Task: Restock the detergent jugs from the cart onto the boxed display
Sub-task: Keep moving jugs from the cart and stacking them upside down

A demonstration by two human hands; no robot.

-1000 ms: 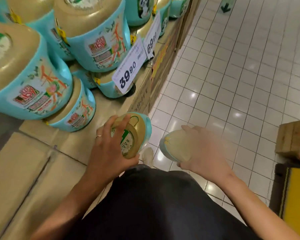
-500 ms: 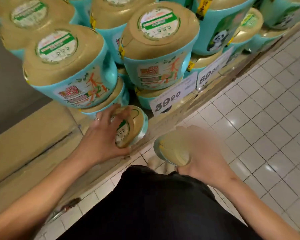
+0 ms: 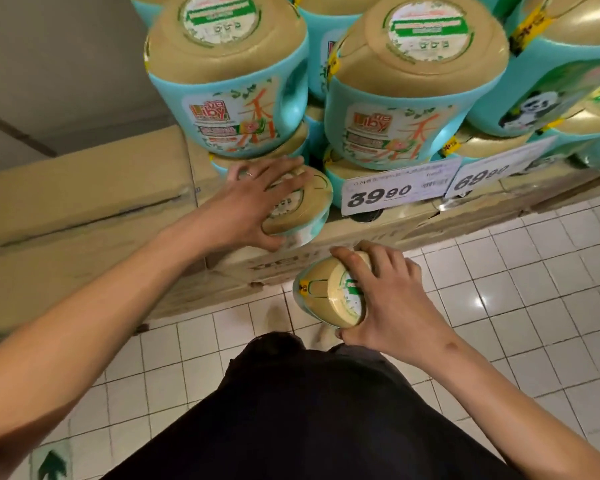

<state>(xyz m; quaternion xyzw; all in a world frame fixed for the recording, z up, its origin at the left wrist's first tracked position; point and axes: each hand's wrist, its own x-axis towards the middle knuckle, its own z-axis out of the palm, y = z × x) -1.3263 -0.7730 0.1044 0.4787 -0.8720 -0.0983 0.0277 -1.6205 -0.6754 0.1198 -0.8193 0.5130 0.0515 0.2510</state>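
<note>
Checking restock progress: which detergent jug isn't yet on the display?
The jug in the right hand, held over the floor; the jug under the left hand and the rest are on the display.

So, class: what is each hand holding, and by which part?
Left hand grips a small teal jug by its tan top; right hand grips a second teal jug likewise.

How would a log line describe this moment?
left hand grips teal gold-topped jug at cardboard box edge | right hand holds second teal jug above floor
</note>
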